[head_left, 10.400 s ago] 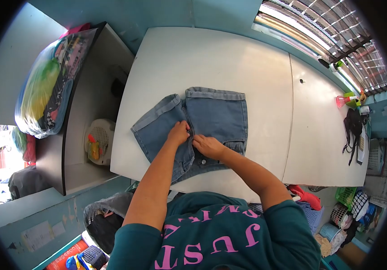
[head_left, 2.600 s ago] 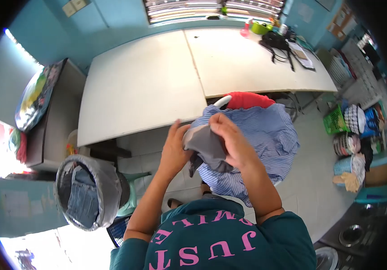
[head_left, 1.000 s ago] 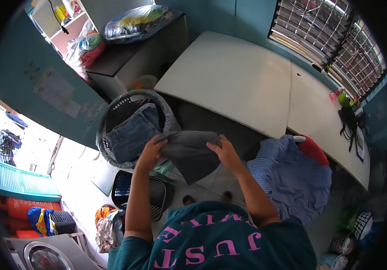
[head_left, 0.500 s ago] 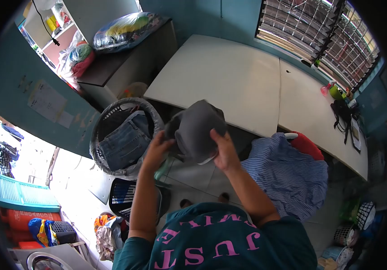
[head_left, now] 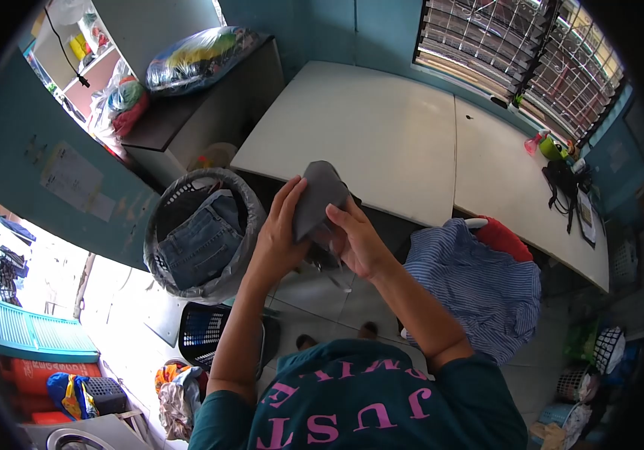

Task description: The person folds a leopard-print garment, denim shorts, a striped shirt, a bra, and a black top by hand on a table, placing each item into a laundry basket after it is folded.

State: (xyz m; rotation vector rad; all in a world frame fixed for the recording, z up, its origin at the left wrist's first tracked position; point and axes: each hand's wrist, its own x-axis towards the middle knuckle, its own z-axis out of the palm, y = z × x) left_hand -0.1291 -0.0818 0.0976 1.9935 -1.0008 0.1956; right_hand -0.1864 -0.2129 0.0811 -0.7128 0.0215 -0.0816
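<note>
A grey cloth item, folded narrow, is held up in front of the white table's near edge. My left hand is wrapped round its left side, fingers along the cloth. My right hand grips its right side, with the thumb on the front face. Something dark hangs below the cloth, blurred. To the left, folded blue jeans lie in a round basket lined with plastic. At the right, a blue striped garment is draped over a chair beside a red cloth.
The white table stands ahead, with a black strap bundle at its right end. A dark plastic basket and a pile of clothes are on the floor at left. Plastic-wrapped bedding lies on a cabinet.
The grey item has gone from a wide, rounded shape to a narrower folded one. My left hand has moved right and up against it; my right hand has shifted slightly left.
</note>
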